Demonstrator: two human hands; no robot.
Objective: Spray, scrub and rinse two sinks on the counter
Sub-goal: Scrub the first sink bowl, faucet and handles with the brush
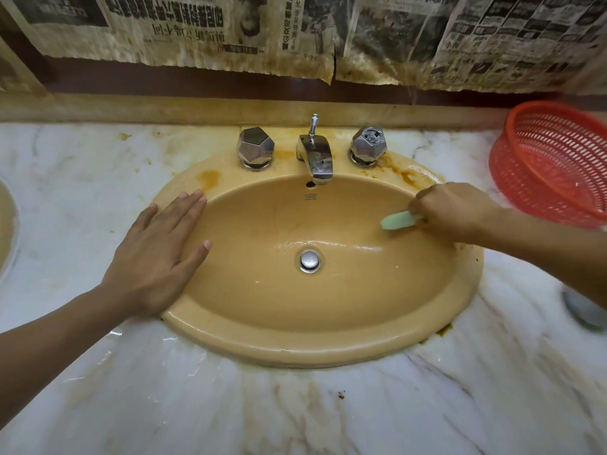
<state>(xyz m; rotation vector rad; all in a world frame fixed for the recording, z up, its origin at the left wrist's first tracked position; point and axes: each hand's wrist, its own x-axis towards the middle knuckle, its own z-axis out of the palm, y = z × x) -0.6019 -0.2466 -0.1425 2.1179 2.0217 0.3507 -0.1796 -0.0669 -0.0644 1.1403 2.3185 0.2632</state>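
Note:
A tan oval sink (295,343) is set into the marble counter, with a chrome faucet (316,156), two faceted chrome knobs and a closed chrome drain plug (309,260). Rust-coloured stains mark its rim near the knobs. My left hand (161,254) lies flat with straight fingers on the sink's left rim. My right hand (455,210) grips a pale green scrubber (395,221) and holds it against the basin's right inner wall. The edge of a second tan sink (6,224) shows at the far left.
A red plastic mesh basket (555,162) stands on the counter at the right. A blurred round white object (584,310) lies at the right edge under my forearm. Stained newspaper (230,34) hangs on the wall behind. The marble counter (295,415) looks wet.

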